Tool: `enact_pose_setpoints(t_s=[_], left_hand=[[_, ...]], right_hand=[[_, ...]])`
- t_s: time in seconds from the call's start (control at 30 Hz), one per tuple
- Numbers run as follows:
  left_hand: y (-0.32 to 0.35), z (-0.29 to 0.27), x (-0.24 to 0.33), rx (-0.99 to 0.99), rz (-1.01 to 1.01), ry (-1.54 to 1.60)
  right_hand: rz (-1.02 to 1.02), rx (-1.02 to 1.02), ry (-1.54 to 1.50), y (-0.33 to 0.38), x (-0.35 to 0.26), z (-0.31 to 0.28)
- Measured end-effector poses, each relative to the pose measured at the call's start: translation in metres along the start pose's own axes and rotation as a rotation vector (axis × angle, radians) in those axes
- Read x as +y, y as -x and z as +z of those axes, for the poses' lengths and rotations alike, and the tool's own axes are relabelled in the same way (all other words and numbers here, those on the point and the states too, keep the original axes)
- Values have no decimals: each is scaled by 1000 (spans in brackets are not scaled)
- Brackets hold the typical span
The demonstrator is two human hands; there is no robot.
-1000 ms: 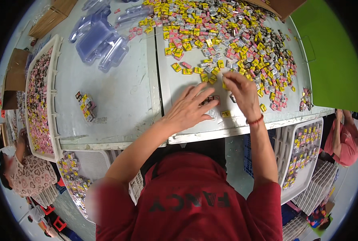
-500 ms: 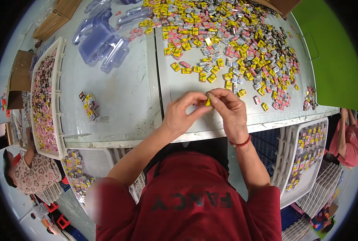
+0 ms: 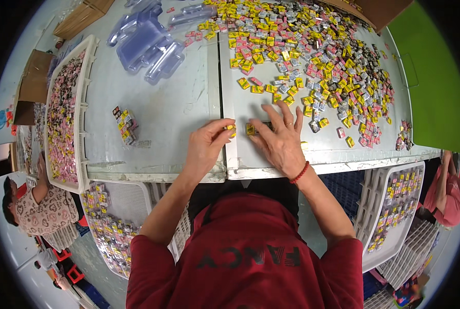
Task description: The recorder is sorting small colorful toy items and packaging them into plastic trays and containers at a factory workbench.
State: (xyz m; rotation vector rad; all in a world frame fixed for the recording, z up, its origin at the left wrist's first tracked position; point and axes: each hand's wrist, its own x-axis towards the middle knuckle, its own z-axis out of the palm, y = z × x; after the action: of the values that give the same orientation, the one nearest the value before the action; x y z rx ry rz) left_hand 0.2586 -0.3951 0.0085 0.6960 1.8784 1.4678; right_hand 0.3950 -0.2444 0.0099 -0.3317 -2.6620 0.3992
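Note:
Small printed boxes in yellow, pink, white and black are on the table. My left hand [image 3: 204, 147] is closed in a pinch on a small yellow box [image 3: 232, 130], just above the seam between the tabletops. To its right, my right hand [image 3: 281, 141] is low over the table. Its thumb and index finger close about another small yellow box [image 3: 250, 129], while the other fingers spread forward. A dark piece shows between those fingers, partly hidden by them. Beyond my right hand lies a large loose pile of small boxes [image 3: 312, 62].
Clear plastic trays [image 3: 150, 44] lie at the far left. Nearer stands a small cluster of boxes [image 3: 124, 125]. A white crate [image 3: 80, 113] full of small pieces edges the table on the left. A green panel [image 3: 436, 87] stands at right. Other people work at both sides.
My hands were together on a small yellow box; now they are apart. The left moved left with a yellow box, and the right has lowered to the table with its outer fingers spread.

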Motion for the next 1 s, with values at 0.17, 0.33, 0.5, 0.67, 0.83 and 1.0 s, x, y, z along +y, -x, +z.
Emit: enact_pose_setpoints(t_s=[0.17,0.33,0.5,0.67,0.83,1.0], left_hand=[[-5,14,-7,19,-41,-61],[-11,20,-9,58,-28,-183],[-9,24,1,72,-30,-242],[-11,31,7,75,-28,-308],[-13,39,-10,141,106,-335],[-10,44,-3,187,179,-365]], right_hand=[[259,-17,-27,0,-2,19],[293,51,-68,0,-5,24],[296,96,-104,3,-1,29],[265,124,-106,4,0,29],[272,141,-131,6,0,30],[266,149,-107,11,-2,21]])
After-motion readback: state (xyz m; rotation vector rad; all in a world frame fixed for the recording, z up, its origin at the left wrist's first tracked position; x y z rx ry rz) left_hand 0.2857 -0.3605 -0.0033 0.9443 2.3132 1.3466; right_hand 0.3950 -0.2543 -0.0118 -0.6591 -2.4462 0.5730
